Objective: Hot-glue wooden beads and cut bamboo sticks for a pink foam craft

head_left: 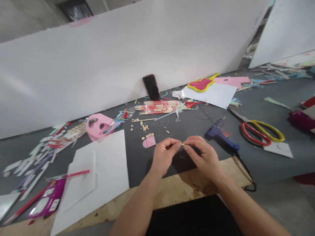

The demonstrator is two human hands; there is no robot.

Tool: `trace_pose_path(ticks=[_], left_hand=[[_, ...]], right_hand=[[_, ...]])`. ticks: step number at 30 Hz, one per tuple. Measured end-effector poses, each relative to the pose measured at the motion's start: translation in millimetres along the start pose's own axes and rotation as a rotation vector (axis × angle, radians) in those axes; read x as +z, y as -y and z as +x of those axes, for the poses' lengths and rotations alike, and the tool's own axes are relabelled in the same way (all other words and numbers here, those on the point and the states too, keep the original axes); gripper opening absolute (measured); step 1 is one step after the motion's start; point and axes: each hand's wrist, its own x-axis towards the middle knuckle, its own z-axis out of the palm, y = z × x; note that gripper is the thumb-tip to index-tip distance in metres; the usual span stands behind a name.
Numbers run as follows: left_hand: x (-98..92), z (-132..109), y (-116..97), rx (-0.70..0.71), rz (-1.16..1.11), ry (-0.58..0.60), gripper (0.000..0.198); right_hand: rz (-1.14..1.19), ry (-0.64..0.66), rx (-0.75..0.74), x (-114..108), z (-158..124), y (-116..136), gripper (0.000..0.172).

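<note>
My left hand (pixel 162 154) and my right hand (pixel 203 156) meet above the near edge of the table. Both are closed in a pinch on one small beige piece (pixel 182 144), mostly covered by the fingertips. Its colour resembles the small beige flower-like pieces (pixel 145 127) scattered just beyond. To the left of my left hand lies a small pink card (pixel 149 142) with a teal edge and a row of beige pieces along its top. A blue glue gun (pixel 222 137) rests to the right of my right hand.
Big scissors (pixel 258 131) with red and yellow handles lie at right. A phone (pixel 151 87) leans on the white panel (pixel 137 49), behind packed sticks (pixel 157 107). White sheets (pixel 110 164), a pink cutout (pixel 98 126) and strewn strips occupy the left. A yellow-rimmed pink paddle shape (pixel 201 85) is at the back.
</note>
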Motion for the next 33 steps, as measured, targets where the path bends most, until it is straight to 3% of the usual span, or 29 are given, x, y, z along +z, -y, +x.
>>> trace_pose_path(ticks=[17,23,27,30,33], left_hand=[[-0.2,0.7,2.8,0.063,0.064,-0.007,0.016],[-10.0,7.7,7.4,0.114,0.075,-0.235,0.024],[-21.4,8.5,-4.3,0.153,0.023,-0.365,0.023],[-29.3,5.5,-18.1,0.194,0.076,-0.352,0.023],[-39.7,1.6,-29.5,0.224,0.25,-0.254,0.022]], right_hand=[[-0.122,-0.032,-0.046,-1.4,1.5,-4.2,0.009],[-0.29,0.128,-0.182,2.4,1.1,-15.3,0.01],[-0.356,0.192,-0.223,6.7,-0.6,-22.4,0.01],[-0.391,0.2,-0.245,7.4,-1.5,-24.2,0.013],[-0.41,0.195,-0.265,6.8,-1.6,-24.4,0.015]])
